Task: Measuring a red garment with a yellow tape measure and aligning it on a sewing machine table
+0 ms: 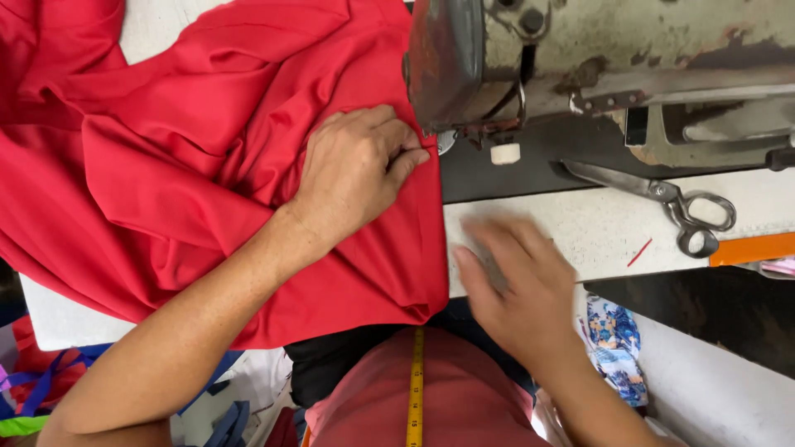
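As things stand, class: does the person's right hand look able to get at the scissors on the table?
Probably yes. The right hand hovers blurred over the pale table, and the scissors lie further right on it with only bare tabletop and a small red thread between.

The left hand (356, 170) is stretched forward on a bare forearm, palm down, fingers curled. The right hand (517, 285) is held lower, blurred, palm down, fingers spread.
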